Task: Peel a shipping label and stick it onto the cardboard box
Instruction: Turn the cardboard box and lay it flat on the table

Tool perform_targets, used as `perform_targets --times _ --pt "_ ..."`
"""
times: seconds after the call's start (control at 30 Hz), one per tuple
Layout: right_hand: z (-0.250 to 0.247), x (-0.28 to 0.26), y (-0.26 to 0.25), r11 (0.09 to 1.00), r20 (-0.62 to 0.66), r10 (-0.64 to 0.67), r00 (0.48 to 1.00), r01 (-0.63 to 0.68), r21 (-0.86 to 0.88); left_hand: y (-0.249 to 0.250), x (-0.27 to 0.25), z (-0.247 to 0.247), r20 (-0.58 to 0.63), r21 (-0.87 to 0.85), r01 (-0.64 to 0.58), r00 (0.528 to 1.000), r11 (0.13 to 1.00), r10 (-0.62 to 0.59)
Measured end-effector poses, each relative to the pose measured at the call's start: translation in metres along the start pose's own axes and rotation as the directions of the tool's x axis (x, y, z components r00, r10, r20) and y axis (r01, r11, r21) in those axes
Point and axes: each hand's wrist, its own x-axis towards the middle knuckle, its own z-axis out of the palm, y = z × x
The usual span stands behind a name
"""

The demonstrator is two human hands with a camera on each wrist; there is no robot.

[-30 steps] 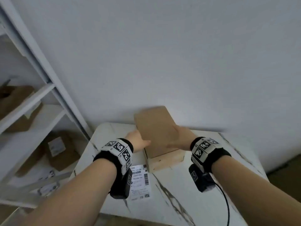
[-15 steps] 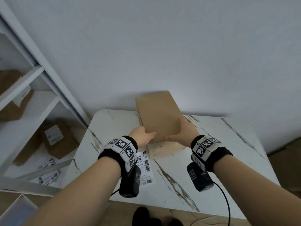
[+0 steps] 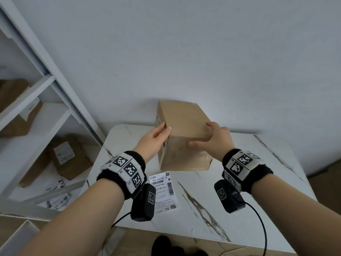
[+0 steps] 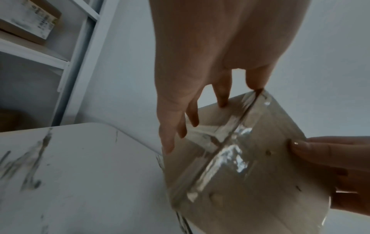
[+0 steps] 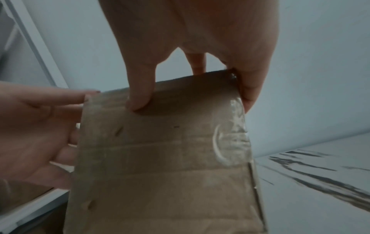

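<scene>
On the marble counter (image 3: pixel 249 182) you've got the cardboard box (image 3: pixel 182 137) between both hands, standing near the back edge close to the wall. I can't tell if its base sits flat or is tipped up a bit.

Your left hand (image 3: pixel 154 139) lies along the box's left side with fingers (image 4: pixel 172 139) pretty much straight, thumb on the top edge, more pressing than gripping. Your right hand (image 3: pixel 212 141) is wrapped over the right top corner, thumb (image 5: pixel 138 101) on the near face and the other fingers curled round the far side, so that one actually has hold of it.

The shipping label (image 3: pixel 163 193) lies flat on the counter just in front of the box, beside your left wrist, not yet peeled as far as I can see.

So my guess is you're just positioning the box. Tips for doing that well:

- Both ends have shiny clear tape (image 4: pixel 224 152) on them, so turn a plain bare face up. Label should bond better to bare cardboard than to wrinkly tape.
- Set it flat and square to you so it won't rock when you press.
- Don't park it on top of the label. It's close.
- Leave yourself room in front to pick at the label corner.
</scene>
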Motion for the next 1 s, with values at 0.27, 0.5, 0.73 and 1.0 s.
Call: perform_targets --times 0.27,0.5,0.73,1.0 --pt "0.006 0.002 0.006 0.997 0.046 -0.012 0.999 0.009 0.075 0.004 0.003 -0.002 0.116 0.078 -0.13 0.986 0.988 0.121" --pt "0.008 0.005 0.006 0.986 0.143 -0.004 0.99 -0.019 0.163 -0.005 0.012 0.006 0.126 0.298 -0.273 0.961 0.915 0.246" --pt "0.005 -0.002 0.009 0.972 0.147 -0.01 0.989 -0.025 0.235 -0.006 0.016 0.013 -0.068 0.333 -0.202 0.969 0.921 0.238" --pt "-0.005 -0.005 0.015 0.945 -0.033 0.071 0.997 -0.057 0.323 -0.011 0.016 0.024 -0.055 0.053 -0.16 0.985 0.986 0.163"
